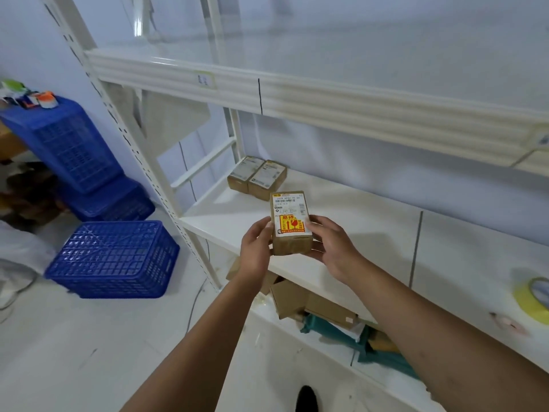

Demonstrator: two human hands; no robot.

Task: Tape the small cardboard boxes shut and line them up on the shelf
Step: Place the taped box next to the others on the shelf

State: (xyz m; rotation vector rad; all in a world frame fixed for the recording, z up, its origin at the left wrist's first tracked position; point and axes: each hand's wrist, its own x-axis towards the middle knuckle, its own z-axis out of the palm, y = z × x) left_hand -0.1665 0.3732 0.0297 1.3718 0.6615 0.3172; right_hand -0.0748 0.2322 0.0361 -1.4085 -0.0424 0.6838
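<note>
A small cardboard box (290,221) with a shipping label and a yellow-red fragile sticker is held just above the front of the white middle shelf (371,230). My left hand (256,251) grips its left side and my right hand (334,248) grips its right side. Two similar small boxes (258,177) sit side by side, touching, at the back left of the same shelf. A roll of yellow tape (533,298) lies on the shelf at the far right.
An upper shelf (297,93) overhangs the middle one. Opened cardboard boxes (300,298) and teal items (335,328) lie on the bottom level. Blue plastic crates (116,258) stand overturned on the floor to the left, a taller stack (68,144) behind them.
</note>
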